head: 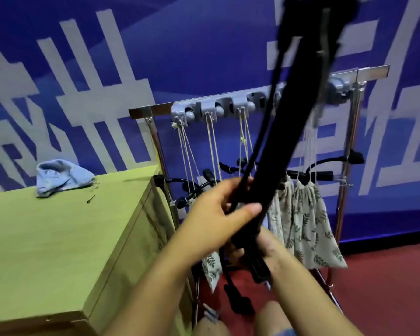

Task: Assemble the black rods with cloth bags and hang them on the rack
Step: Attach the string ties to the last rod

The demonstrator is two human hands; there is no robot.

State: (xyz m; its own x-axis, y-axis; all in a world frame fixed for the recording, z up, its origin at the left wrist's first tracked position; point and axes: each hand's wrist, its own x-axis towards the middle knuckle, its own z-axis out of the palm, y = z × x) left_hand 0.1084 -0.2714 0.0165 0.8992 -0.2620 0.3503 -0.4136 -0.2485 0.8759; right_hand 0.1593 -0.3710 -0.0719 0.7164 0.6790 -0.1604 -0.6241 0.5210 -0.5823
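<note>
A long black rod [298,112] rises steeply from my hands toward the top of the view, blurred at its upper end, with a thin black strap or second rod [267,122] running alongside it. My left hand [218,209] grips the rod about its lower part, thumb across the front. My right hand [264,251] holds the rod's bottom end from below, partly hidden. Behind stands the metal rack [146,112] with a grey clip holder [204,107]. Leaf-print cloth bags [308,224] hang from it by strings.
A green wooden box [58,238] stands on the left, with a light blue cloth [61,177] and a small dark pin [90,199] on top. More black rods [320,174] rest low in the rack. The floor is red, and the wall behind is blue with white characters.
</note>
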